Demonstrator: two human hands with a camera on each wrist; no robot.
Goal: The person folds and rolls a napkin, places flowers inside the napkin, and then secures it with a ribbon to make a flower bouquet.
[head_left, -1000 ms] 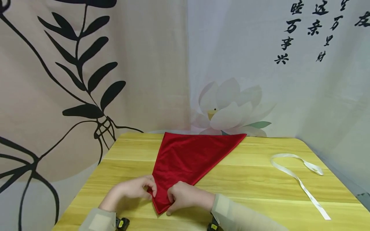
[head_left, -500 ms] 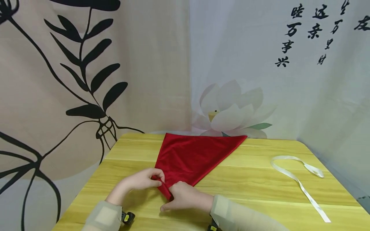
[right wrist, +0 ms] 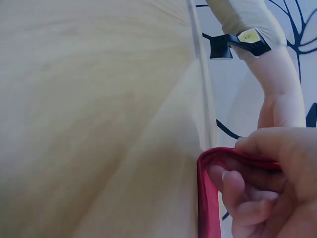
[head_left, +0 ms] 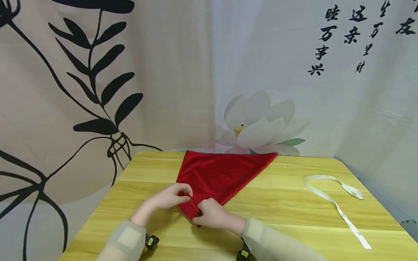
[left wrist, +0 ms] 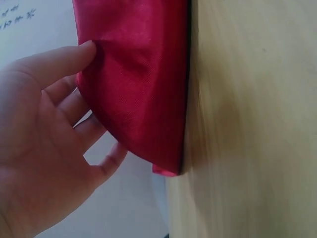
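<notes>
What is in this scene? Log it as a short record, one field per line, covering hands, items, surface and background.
surface: wood-grained table
main item: red cloth, spread on the table, its near end folded over
left hand: pinches the red cloth between thumb and fingers
right hand: grips the red cloth's near end
other item: white ribbon, curved, lying apart from the red cloth on the right, untouched
background: pale backdrop printed with plants, a lotus and black characters
</notes>
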